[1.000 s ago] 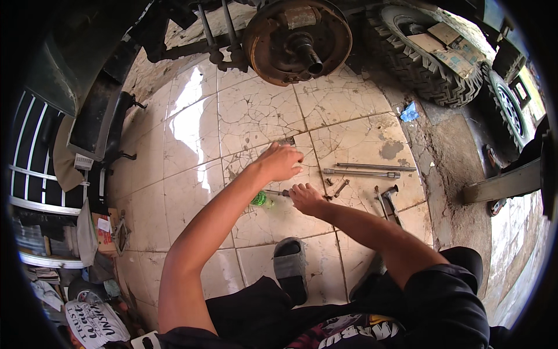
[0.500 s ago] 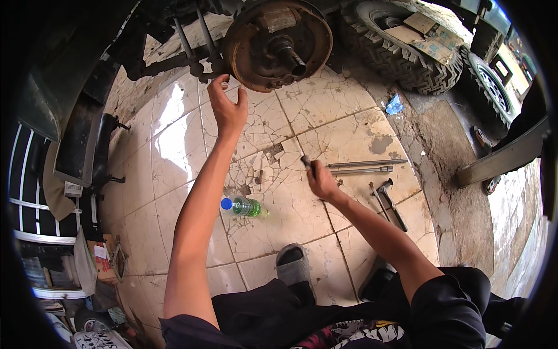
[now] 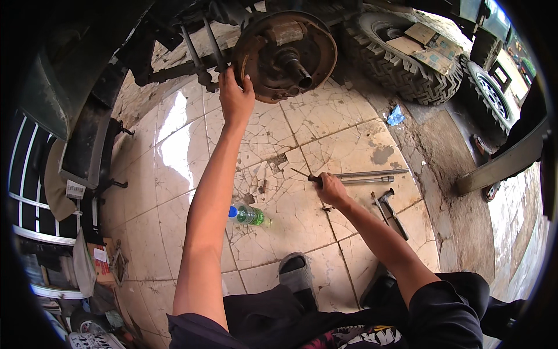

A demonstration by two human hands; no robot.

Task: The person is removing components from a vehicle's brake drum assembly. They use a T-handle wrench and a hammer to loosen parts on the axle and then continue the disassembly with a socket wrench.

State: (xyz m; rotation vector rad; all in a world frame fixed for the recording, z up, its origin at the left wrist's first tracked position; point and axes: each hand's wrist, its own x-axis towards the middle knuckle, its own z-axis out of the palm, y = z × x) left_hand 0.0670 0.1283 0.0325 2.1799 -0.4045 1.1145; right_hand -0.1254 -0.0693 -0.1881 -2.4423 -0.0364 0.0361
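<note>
The left hand [image 3: 235, 96] reaches far out to the rusty brake backing plate [image 3: 285, 55] under the raised vehicle, its fingers [image 3: 228, 74] curled over the plate's left rim and gripping it. The right hand [image 3: 331, 189] is much nearer, low over the floor, fist clenched around a slim screwdriver [image 3: 302, 174] whose shaft points left and slightly far, toward the plate. So the tool lies right of and nearer than the plate, its long axis roughly aimed at the left arm's line. The stub axle [image 3: 296, 64] juts out from the plate's middle toward the person.

Just right of the right hand two long steel rods [image 3: 372, 176] lie side by side, running left to right, and nearer still a hammer [image 3: 390, 209] lies on the tiles. A green plastic bottle [image 3: 249, 215] with a blue cap lies on its side between the forearms. The floor [image 3: 174, 168] is cracked pale tile, glossy at left. A knobbly tyre [image 3: 407, 64] lies flat at far right.
</note>
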